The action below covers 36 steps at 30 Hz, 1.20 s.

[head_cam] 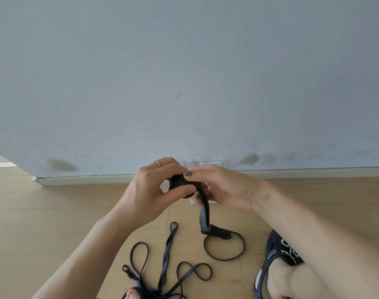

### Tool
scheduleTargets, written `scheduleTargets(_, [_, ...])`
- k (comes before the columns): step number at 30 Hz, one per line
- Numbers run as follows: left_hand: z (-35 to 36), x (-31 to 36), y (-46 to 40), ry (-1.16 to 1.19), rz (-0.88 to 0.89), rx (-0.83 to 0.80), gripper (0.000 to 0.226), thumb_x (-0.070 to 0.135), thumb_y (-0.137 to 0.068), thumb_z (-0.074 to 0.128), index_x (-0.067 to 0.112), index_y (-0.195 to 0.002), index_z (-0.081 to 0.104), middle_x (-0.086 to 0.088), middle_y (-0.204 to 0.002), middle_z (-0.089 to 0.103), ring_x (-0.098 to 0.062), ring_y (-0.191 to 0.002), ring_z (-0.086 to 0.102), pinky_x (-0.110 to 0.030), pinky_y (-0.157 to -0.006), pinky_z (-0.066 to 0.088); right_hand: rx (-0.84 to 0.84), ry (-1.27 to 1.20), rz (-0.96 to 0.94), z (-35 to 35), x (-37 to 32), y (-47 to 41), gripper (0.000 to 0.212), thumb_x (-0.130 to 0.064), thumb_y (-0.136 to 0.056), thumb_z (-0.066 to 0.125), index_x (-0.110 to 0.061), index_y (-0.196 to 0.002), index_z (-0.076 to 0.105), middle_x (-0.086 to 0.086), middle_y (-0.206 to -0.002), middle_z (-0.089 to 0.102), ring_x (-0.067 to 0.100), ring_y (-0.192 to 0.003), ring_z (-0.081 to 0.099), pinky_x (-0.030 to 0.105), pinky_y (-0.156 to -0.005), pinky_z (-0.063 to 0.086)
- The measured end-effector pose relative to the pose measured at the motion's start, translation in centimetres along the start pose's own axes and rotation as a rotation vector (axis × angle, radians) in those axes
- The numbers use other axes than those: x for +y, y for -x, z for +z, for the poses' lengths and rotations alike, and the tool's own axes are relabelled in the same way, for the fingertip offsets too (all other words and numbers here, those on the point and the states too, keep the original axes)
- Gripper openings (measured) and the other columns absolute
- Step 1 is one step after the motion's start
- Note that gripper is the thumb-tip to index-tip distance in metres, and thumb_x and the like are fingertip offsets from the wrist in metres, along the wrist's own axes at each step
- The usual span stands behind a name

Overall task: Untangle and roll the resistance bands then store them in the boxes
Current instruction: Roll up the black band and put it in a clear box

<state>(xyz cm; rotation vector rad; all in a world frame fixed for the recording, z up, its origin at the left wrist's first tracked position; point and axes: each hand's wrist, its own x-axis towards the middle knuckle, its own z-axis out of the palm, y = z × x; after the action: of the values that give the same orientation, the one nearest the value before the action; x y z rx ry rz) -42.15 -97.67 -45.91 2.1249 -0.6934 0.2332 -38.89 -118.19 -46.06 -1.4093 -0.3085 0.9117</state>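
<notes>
Item: band (202, 209), soft, limp, light; roll pinched between left hand (150, 186) and right hand (223, 187), tail trailing to floor (54, 212). Best gripped at roll edges.

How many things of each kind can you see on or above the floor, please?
Hands: 2, left hand and right hand
Band being rolled: 1
Tangled pile of bands: 1, number of bands unclear
Sandals: 2, right sandal and left sandal
Total: 6
</notes>
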Motion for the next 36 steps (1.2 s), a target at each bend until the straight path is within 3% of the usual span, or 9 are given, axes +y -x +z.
scheduleTargets(3, [-0.3, 0.1, -0.1, 0.024, 0.005, -0.015, 0.009, 0.017, -0.088, 0.079, 0.014, -0.094, 0.073, 0.009, -0.078, 0.064, -0.015, -0.076, 0.063, -0.023, -0.074, 0.047, 0.0, -0.023, -0.022, -0.1, 0.1, -0.1, 0.045, -0.032, -0.098, 0.065, 0.007, -0.121, 0.065, 0.011, -0.099, 0.071, 0.02, -0.093, 0.063, 0.028, -0.072, 0.044])
scheduleTargets(8, [0.1, 0.0, 0.1, -0.06, 0.005, -0.066, 0.017, 0.03, -0.085, 0.078, 0.019, -0.097, 0.074, 0.011, -0.087, 0.067, -0.016, -0.083, 0.064, -0.031, -0.076, 0.051, 0.234, 0.236, 0.023, 0.5, 0.5, -0.3, 0.046, -0.046, -0.086, 0.081, -0.009, -0.111, 0.07, 0.006, -0.085, 0.077, 0.011, -0.076, 0.064, 0.031, -0.08, 0.054])
scheduleTargets(11, [0.1, 0.1, 0.1, -0.01, -0.011, -0.063, 0.005, 0.015, -0.088, 0.077, 0.016, -0.089, 0.072, 0.008, -0.08, 0.066, -0.019, -0.076, 0.064, -0.036, -0.072, 0.05, 0.144, 0.229, 0.023, 0.4, 0.1, 0.0, 0.039, -0.05, -0.097, 0.066, -0.012, -0.104, 0.07, -0.002, -0.083, 0.074, 0.016, -0.078, 0.057, 0.029, -0.077, 0.046])
scheduleTargets(15, [-0.5, 0.2, -0.1, 0.043, -0.025, -0.046, 0.006, 0.015, -0.089, 0.076, 0.018, -0.091, 0.071, 0.007, -0.077, 0.065, -0.018, -0.077, 0.064, -0.023, -0.075, 0.047, 0.006, 0.047, -0.032, -0.4, -0.2, 0.1, 0.022, -0.033, -0.1, 0.064, -0.014, -0.096, 0.075, 0.003, -0.092, 0.073, 0.018, -0.087, 0.059, 0.03, -0.076, 0.044])
scheduleTargets(21, [0.1, 0.0, 0.1, -0.086, 0.014, -0.081, 0.018, 0.019, -0.084, 0.084, 0.017, -0.098, 0.073, 0.013, -0.086, 0.067, -0.013, -0.084, 0.064, -0.029, -0.076, 0.051, 0.212, 0.244, 0.017, 0.1, 0.7, -0.3, 0.048, -0.049, -0.087, 0.079, -0.008, -0.112, 0.072, 0.005, -0.085, 0.075, 0.015, -0.078, 0.056, 0.031, -0.08, 0.045])
scheduleTargets(27, [-0.6, 0.0, 0.1, 0.041, -0.042, -0.048, 0.009, 0.023, -0.087, 0.075, 0.019, -0.094, 0.072, 0.008, -0.085, 0.066, -0.018, -0.079, 0.063, -0.025, -0.074, 0.049, -0.008, 0.015, 0.001, -0.6, -0.3, 0.1, 0.026, -0.035, -0.093, 0.065, -0.014, -0.106, 0.075, -0.002, -0.091, 0.067, 0.01, -0.076, 0.057, 0.024, -0.071, 0.046])
scheduleTargets(31, [-0.3, 0.0, 0.0, -0.047, -0.026, -0.091, 0.02, 0.035, -0.084, 0.078, 0.024, -0.099, 0.074, 0.011, -0.088, 0.067, -0.017, -0.084, 0.064, -0.025, -0.075, 0.049, 0.17, 0.194, 0.039, -0.4, 0.4, -0.2, 0.05, -0.047, -0.083, 0.081, -0.011, -0.118, 0.073, 0.013, -0.099, 0.075, 0.015, -0.086, 0.062, 0.039, -0.089, 0.054])
scheduleTargets(33, [0.1, 0.0, 0.0, -0.06, -0.008, -0.081, 0.017, 0.034, -0.086, 0.075, 0.02, -0.095, 0.074, 0.01, -0.084, 0.065, -0.016, -0.08, 0.062, -0.027, -0.072, 0.049, 0.215, 0.265, 0.033, -0.2, 0.6, -0.3, 0.055, -0.056, -0.083, 0.08, -0.012, -0.116, 0.072, 0.007, -0.091, 0.075, 0.012, -0.08, 0.063, 0.037, -0.092, 0.053])
scheduleTargets(36, [0.0, 0.0, 0.0, -0.016, -0.019, -0.058, 0.012, 0.026, -0.088, 0.072, 0.015, -0.092, 0.073, 0.003, -0.084, 0.065, -0.018, -0.078, 0.062, -0.027, -0.072, 0.049, 0.091, 0.171, 0.056, -0.3, 0.2, -0.1, 0.052, -0.05, -0.093, 0.07, -0.008, -0.123, 0.069, -0.002, -0.093, 0.068, 0.014, -0.086, 0.06, 0.032, -0.088, 0.05])
